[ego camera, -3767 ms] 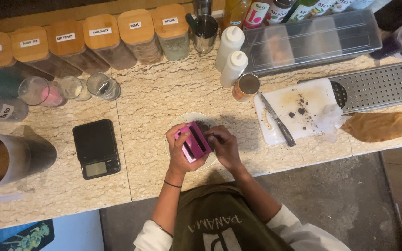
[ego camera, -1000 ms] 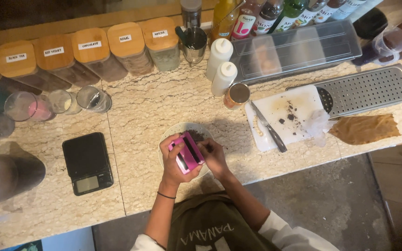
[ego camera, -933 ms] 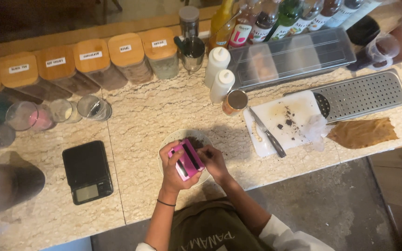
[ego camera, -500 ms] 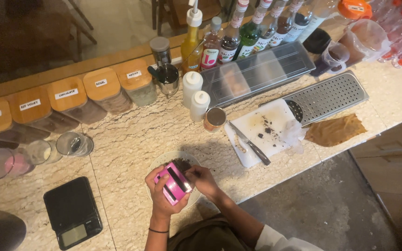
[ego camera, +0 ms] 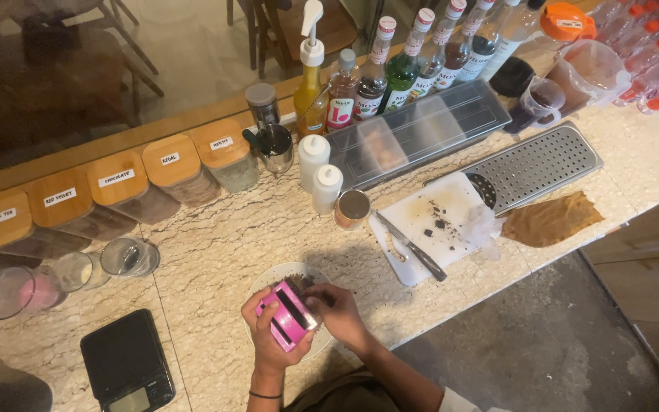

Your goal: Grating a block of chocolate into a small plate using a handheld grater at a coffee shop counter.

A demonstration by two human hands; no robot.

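Note:
My left hand (ego camera: 265,336) grips a small pink grater (ego camera: 287,314) tilted over a white plate (ego camera: 268,281) on the marble counter. My right hand (ego camera: 335,310) presses a small dark piece against the grater's face; the piece itself is mostly hidden by my fingers. Dark shavings lie on the plate just above the grater.
A black scale (ego camera: 126,368) sits left of the plate. A white cutting board (ego camera: 434,233) with a knife (ego camera: 413,248), a brown cloth (ego camera: 551,220) and a metal drip tray (ego camera: 535,164) lie to the right. Lidded jars (ego camera: 179,172), squeeze bottles (ego camera: 319,172) and syrup bottles (ego camera: 375,76) line the back.
The view has swung up and to the right, showing more of the bottles and the far side. My hands stay over the plate with the grater, shifting only slightly.

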